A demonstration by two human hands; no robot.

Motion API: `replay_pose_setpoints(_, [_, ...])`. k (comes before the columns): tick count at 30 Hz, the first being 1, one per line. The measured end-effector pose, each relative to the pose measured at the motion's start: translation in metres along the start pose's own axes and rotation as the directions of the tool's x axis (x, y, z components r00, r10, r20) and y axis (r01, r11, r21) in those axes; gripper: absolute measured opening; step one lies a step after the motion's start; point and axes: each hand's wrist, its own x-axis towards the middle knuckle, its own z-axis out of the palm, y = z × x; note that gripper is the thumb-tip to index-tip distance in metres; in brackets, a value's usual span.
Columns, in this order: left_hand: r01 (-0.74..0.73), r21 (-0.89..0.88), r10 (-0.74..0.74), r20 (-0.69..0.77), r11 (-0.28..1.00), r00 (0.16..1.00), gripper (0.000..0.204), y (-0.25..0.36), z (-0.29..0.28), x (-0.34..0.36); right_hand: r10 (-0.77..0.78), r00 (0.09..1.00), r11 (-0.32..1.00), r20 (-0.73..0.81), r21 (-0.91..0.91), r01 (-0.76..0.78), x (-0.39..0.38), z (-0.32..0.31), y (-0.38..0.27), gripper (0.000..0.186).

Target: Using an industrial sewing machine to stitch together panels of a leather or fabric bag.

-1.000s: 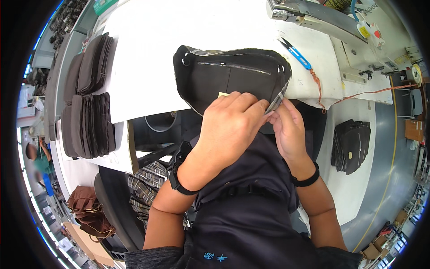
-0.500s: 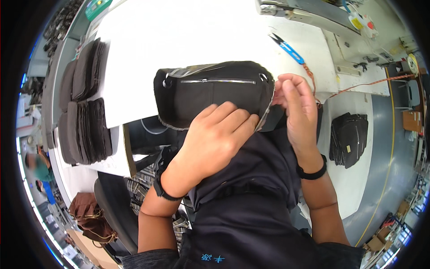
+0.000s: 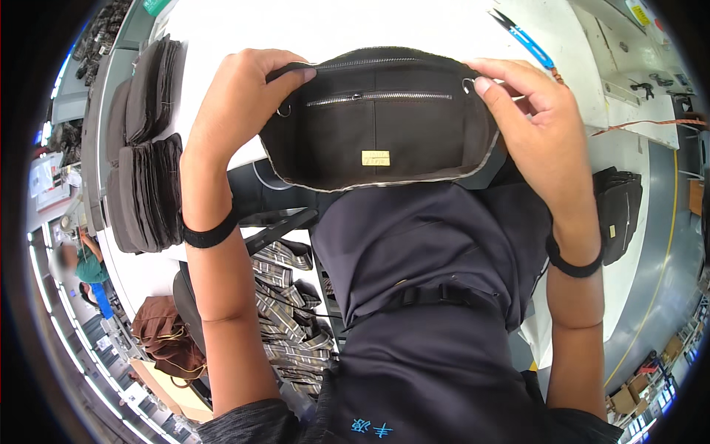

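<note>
Between my hands a dark bag (image 3: 421, 140) stands with its mouth toward me, so its black lining shows. A silver zipper (image 3: 399, 97) crosses the lining's far wall, and a small yellow label (image 3: 376, 158) lies below it. My left hand (image 3: 255, 92) pinches the far left corner of the rim, thumb inside. At the far right corner my right hand (image 3: 529, 107) grips the rim with thumb and fingers, close to a metal ring (image 3: 467, 86). Another ring (image 3: 284, 111) hangs by my left thumb. The bag's outer side is mostly hidden.
Stacks of dark fabric pieces (image 3: 148, 192) line the table's left side. Blue thread snips (image 3: 526, 43) on an orange cord lie at the far right. More dark pieces (image 3: 617, 211) rest on a surface at right. Plaid fabric (image 3: 296, 325) hangs below left; a brown bag (image 3: 166, 337) sits beyond.
My left hand has left the near rim for the far left corner. My right hand now grips the far right corner. The bag is opened wider, and its yellow label has come into sight.
</note>
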Motion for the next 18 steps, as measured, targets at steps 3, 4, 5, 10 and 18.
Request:
replay_pose_setpoints(3, [0.013, 0.024, -0.011, -0.077, 1.000, 0.997, 0.024, -0.012, 0.009, 0.001, -0.072, 0.997, 0.990, -0.028, -0.125, 0.068, 0.001, 0.008, -0.004, 0.022])
replay_pose_setpoints(4, [0.015, 0.021, -0.013, -0.075, 1.000, 0.997, 0.024, -0.012, 0.008, 0.003, -0.093, 0.995, 0.986, -0.037, -0.141, 0.086, 0.001, 0.010, -0.003, 0.021])
replay_pose_setpoints(5, [0.081, 0.032, -0.080, -0.032, 0.996, 0.996, 0.024, -0.010, 0.006, 0.004, -0.091, 0.995, 0.986, -0.033, -0.143, 0.085, 0.003, 0.012, -0.002, 0.021])
replay_pose_setpoints(10, [-0.035, -0.094, 0.037, 0.024, 0.995, 0.999, 0.033, -0.019, 0.006, -0.015, -0.096, 0.983, 0.993, -0.157, -0.088, 0.083, 0.010, 0.020, 0.012, 0.019])
replay_pose_setpoints(18, [0.068, -0.466, -0.009, 0.128, 0.882, 0.992, 0.040, -0.041, 0.001, -0.025, -0.113, 0.976, 0.994, -0.186, -0.016, 0.112, 0.023, 0.018, 0.018, 0.017])
